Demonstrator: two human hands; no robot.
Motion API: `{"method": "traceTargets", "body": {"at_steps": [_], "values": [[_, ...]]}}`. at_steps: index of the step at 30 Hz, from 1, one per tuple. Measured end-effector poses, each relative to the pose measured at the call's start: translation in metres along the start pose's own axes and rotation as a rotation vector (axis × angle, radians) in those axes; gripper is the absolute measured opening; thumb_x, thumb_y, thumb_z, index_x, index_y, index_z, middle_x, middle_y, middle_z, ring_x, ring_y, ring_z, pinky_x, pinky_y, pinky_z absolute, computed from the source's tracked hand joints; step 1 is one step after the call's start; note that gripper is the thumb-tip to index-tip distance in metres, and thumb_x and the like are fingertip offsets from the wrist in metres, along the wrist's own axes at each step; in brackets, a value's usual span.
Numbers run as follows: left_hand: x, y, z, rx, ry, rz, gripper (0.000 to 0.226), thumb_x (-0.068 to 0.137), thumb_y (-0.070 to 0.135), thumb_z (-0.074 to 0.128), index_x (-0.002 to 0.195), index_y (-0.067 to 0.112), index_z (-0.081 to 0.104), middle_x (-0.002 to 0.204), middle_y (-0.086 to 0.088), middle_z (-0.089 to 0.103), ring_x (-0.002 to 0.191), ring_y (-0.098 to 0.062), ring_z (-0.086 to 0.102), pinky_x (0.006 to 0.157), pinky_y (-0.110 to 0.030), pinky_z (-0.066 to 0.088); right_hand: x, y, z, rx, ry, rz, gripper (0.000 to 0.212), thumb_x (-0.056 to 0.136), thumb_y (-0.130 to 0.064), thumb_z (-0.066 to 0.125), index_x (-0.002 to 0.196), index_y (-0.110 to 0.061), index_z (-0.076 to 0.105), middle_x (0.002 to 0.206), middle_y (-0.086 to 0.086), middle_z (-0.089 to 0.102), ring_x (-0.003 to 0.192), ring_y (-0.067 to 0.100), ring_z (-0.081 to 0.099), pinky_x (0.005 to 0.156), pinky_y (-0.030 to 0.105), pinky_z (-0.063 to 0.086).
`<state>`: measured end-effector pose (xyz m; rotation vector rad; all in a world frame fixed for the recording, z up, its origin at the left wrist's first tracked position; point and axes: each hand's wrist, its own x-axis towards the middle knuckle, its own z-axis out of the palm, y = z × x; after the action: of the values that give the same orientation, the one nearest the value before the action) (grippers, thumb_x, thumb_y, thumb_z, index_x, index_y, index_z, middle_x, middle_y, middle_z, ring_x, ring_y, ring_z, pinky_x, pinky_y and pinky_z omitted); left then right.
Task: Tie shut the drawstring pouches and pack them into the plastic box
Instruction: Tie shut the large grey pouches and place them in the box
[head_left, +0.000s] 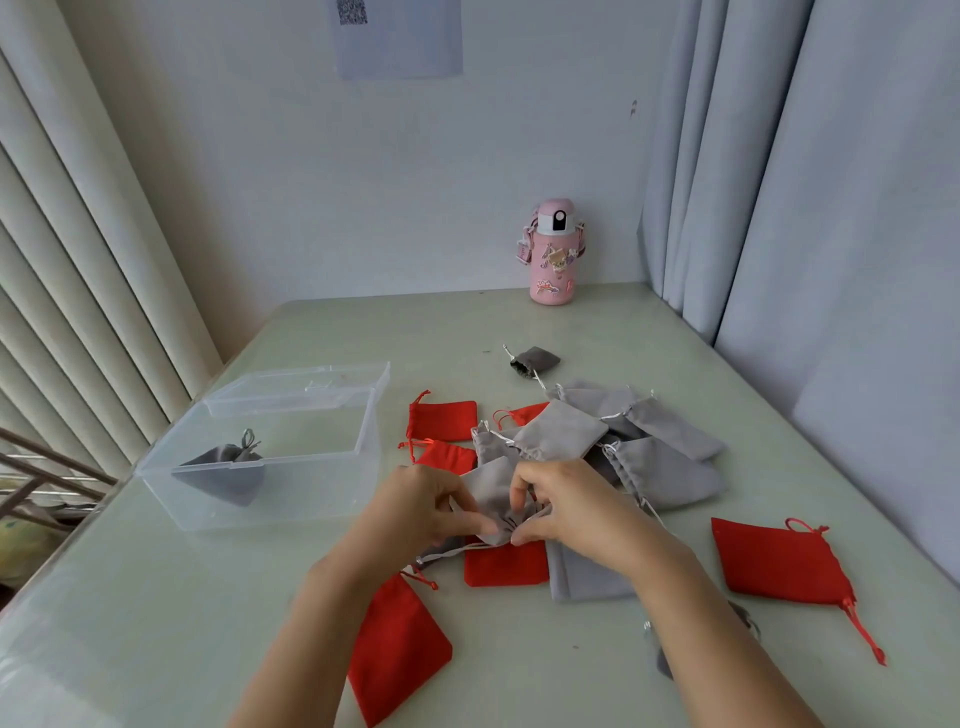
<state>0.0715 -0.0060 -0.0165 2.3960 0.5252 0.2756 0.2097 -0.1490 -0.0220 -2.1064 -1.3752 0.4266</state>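
Both hands — left hand (421, 506), right hand (558, 506) — pinch a grey drawstring pouch (491, 493) at mid-desk (156, 597), beside the clear plastic box (270, 467).

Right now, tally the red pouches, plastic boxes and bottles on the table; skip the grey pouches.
Red drawstring pouches: 6
Clear plastic box: 1
Pink water bottle: 1
Total: 8
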Motion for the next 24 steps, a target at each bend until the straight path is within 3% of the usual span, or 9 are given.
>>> {"method": "traceTargets", "body": {"at_steps": [2, 6, 12, 16, 18, 22, 24], "values": [[0.001, 0.0, 0.005, 0.084, -0.043, 0.006, 0.029, 0.063, 0.037, 0.084, 0.056, 0.033, 0.056, 0.047, 0.012, 0.05, 0.052, -0.003, 0.048, 0.051, -0.017, 0.035, 0.0, 0.002, 0.003, -0.03, -0.01, -0.003, 0.035, 0.068, -0.016, 0.083, 0.077, -0.031, 0.053, 0.082, -0.006, 0.058, 0.073, 0.007, 0.056, 0.071, 0.03, 0.05], [0.003, -0.001, 0.011, 0.164, -0.108, -0.024, 0.03, 0.066, 0.03, 0.083, 0.06, 0.033, 0.054, 0.059, 0.013, 0.057, 0.059, -0.003, 0.054, 0.063, -0.026, 0.045, -0.001, 0.003, 0.002, -0.088, -0.001, -0.01, 0.035, 0.07, -0.015, 0.081, 0.083, -0.025, 0.051, 0.078, -0.016, 0.045, 0.067, -0.001, 0.042, 0.059, 0.015, 0.033], [0.004, -0.001, 0.011, 0.211, -0.167, -0.047, 0.027, 0.07, 0.033, 0.079, 0.058, 0.036, 0.055, 0.074, 0.01, 0.067, 0.073, -0.008, 0.062, 0.074, -0.036, 0.053, 0.003, 0.005, 0.004, -0.116, 0.081, 0.069, 0.034, 0.067, -0.018, 0.083, 0.073, -0.019, 0.05, 0.072, -0.008, 0.057, 0.071, 0.014, 0.057, 0.068, 0.036, 0.049], [0.003, -0.002, 0.011, 0.174, -0.192, -0.047, 0.009, 0.073, 0.03, 0.078, 0.077, 0.027, 0.07, 0.066, 0.017, 0.059, 0.068, -0.001, 0.057, 0.076, -0.029, 0.053, 0.005, 0.005, 0.004, -0.068, 0.137, 0.036, 0.024, 0.074, -0.026, 0.079, 0.066, -0.017, 0.058, 0.055, -0.009, 0.051, 0.055, 0.007, 0.048, 0.061, 0.03, 0.042], [0.002, -0.001, 0.01, 0.181, -0.181, -0.024, 0.012, 0.075, 0.03, 0.076, 0.083, 0.021, 0.073, 0.067, 0.016, 0.059, 0.067, -0.001, 0.055, 0.071, -0.025, 0.05, 0.004, 0.001, 0.004, 0.002, 0.153, 0.011, 0.026, 0.078, -0.031, 0.076, 0.063, -0.016, 0.061, 0.052, -0.006, 0.05, 0.05, 0.008, 0.043, 0.056, 0.026, 0.035], [-0.001, 0.004, 0.002, -0.093, -0.102, 0.031, 0.022, 0.081, 0.027, 0.073, 0.064, 0.013, 0.067, 0.051, 0.011, 0.047, 0.052, -0.002, 0.039, 0.053, -0.018, 0.033, 0.001, -0.007, 0.002, 0.141, 0.189, -0.021, 0.029, 0.091, -0.028, 0.062, 0.064, -0.018, 0.059, 0.059, 0.001, 0.059, 0.052, 0.005, 0.045, 0.057, 0.022, 0.037], [-0.003, 0.007, -0.007, -0.38, -0.045, 0.044, 0.023, 0.082, 0.029, 0.066, 0.065, 0.014, 0.069, 0.054, 0.012, 0.053, 0.054, 0.0, 0.042, 0.057, -0.016, 0.035, 0.0, -0.013, -0.006, 0.3, 0.185, -0.003, 0.026, 0.095, -0.021, 0.056, 0.072, -0.015, 0.066, 0.063, -0.002, 0.064, 0.054, 0.0, 0.049, 0.058, 0.017, 0.039]]}}
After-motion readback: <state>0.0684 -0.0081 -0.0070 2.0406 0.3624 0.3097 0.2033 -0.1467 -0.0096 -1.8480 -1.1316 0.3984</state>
